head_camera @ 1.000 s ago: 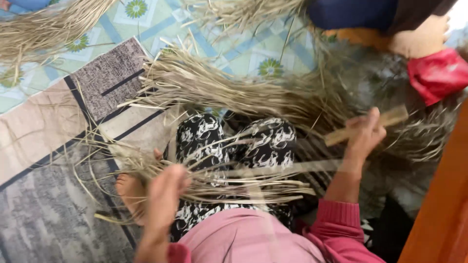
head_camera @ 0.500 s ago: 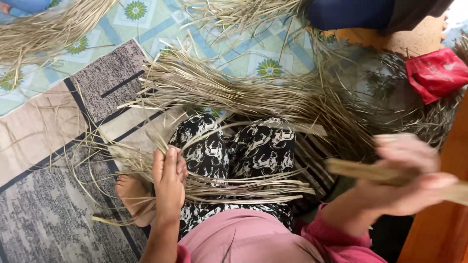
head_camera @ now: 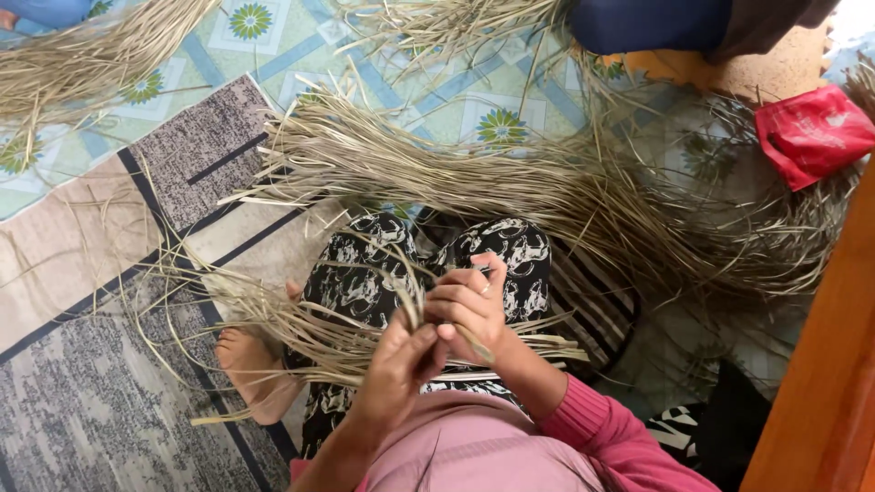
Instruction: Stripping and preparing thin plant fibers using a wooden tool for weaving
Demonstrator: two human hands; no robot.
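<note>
Both hands raised over lap | left hand (head_camera: 396, 364), right hand (head_camera: 467, 305) pinching dried strips (head_camera: 337, 328)

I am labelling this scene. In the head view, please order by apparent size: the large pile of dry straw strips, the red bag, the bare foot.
1. Large pile of dry straw strips, by far the largest.
2. Red bag and bare foot: they look alike in size, and the foot is nearer the camera, so I do not rank them.

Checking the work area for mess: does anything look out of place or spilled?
Nothing looks damaged. Loose dried strips lie strewn over the rug beside the main bundle, and a crumpled red bag sits among them.
</note>
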